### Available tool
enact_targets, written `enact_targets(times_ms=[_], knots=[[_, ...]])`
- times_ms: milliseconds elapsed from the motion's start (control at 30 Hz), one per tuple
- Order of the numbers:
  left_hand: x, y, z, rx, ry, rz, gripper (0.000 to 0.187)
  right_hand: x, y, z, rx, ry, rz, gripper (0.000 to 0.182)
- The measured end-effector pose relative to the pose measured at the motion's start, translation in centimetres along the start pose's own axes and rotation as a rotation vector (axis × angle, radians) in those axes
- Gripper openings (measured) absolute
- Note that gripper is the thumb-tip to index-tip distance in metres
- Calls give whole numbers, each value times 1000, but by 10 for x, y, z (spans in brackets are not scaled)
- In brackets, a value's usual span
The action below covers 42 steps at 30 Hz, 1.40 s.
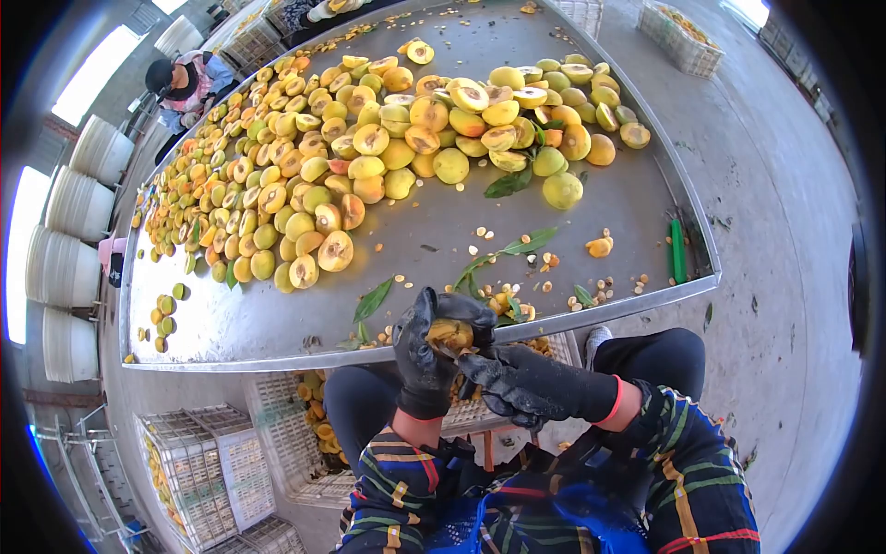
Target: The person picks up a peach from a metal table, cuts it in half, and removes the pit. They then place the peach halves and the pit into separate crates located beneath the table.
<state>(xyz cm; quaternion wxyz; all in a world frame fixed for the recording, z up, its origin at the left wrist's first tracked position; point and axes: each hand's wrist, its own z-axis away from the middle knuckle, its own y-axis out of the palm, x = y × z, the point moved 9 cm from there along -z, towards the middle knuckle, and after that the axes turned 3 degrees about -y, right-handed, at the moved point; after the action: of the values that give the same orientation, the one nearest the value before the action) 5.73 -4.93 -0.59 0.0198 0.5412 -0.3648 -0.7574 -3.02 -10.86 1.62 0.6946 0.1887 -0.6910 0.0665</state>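
Note:
My left hand [425,355], in a black glove, is wrapped round a cut yellow peach [449,336] just over the near rim of the metal table [406,325]. Against the peach's lower right side is my right hand [526,377], also gloved in black, with its fingers closed. Whether a small tool is inside the right fingers cannot be seen. Beyond my hands, a large heap of yellow peaches [369,138], many of them halved, covers much of the table. Loose pits, scraps and green leaves [373,300] lie near the rim.
A green strip-like object [678,251] lies at the table's right corner. Under the table are plastic crates [277,406] with fruit, and more crates [203,471] stand at lower left. Stacked white tubs [63,268] line the left side. A co-worker [189,88] sits at far left.

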Motion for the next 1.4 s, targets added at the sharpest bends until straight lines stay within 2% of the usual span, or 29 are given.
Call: enact_targets(times_ms=[33, 67, 133, 167, 200, 233, 267, 333, 400, 467, 533, 567, 633, 700, 767, 833, 900, 967, 1033, 1067, 1100, 1167, 1233, 1300, 1400], knots=[[2, -2, -1, -44, -26, -77, 53, -21, 3, 3, 10, 283, -256, 32], [4, -6, -1, -88, -54, -153, 56, -21, 2, 3, 11, 283, -257, 32], [11, -16, -2, -68, -8, -204, 55, 5, -4, -2, 22, 0, 150, 33], [11, -18, -1, -49, 41, -254, 54, 12, -5, -2, 22, 1, 150, 33], [10, -15, 0, -48, 41, -253, 54, 13, -1, 0, 43, 111, -16, 35], [12, -12, 2, -44, -13, -75, 53, 11, 4, 2, 65, 219, -181, 37], [15, -10, 4, -43, -66, 104, 52, 8, 5, 2, 69, 219, -179, 37], [17, -13, 6, -85, -80, 123, 51, -21, 17, 14, -17, 559, -819, 32], [17, -17, 7, -124, -96, 142, 50, -22, 19, 17, -50, 634, -875, 32], [20, -5, 7, 3, -152, 330, 45, -32, 21, 22, -89, 708, -937, 33], [27, -4, 2, 53, -182, 397, 42, -3, 4, 2, 47, 38, -63, 34], [32, -3, 1, 98, -210, 466, 40, -9, 4, 2, 48, 40, -62, 34], [31, -3, 1, 115, -137, 380, 35, -13, -4, -1, -54, 56, 288, 28], [44, -15, 1, -58, -250, 524, 35, -14, -6, -1, -57, 2, 370, 27], [36, -13, 1, -36, -290, 526, 36, -6, -6, 3, -60, -56, 457, 26], [30, -9, 2, 8, -369, 528, 39, -3, -3, 10, -14, 17, 529, 29], [27, -16, -3, 51, -344, 476, 41, 4, -2, 16, -69, -24, 588, 30], [9, -46, -3, -185, -167, 345, 42, 12, 1, 27, -130, -63, 668, 32], [-30, -53, 8, -288, 3, 380, 43, 21, 2, 49, -360, -224, 834, 30], [-55, -50, 20, -287, 86, 321, 44, -29, 3, 45, -210, -22, 925, 34], [-79, -51, 31, -283, 171, 259, 44, -60, -5, 56, -218, -26, 939, 34], [-123, -83, 56, -366, 409, 81, 44, -130, -4, 72, 135, 195, 1159, 34], [-164, -97, 87, -306, 347, -63, 45, -91, 6, 65, 99, 258, 1169, 33], [-201, -136, 124, -520, 502, -374, 46, -62, -7, 53, 19, 305, 1180, 33], [-220, -220, 165, -690, 446, -605, 43, 1, -44, 37, -247, -33, 1226, 33]])
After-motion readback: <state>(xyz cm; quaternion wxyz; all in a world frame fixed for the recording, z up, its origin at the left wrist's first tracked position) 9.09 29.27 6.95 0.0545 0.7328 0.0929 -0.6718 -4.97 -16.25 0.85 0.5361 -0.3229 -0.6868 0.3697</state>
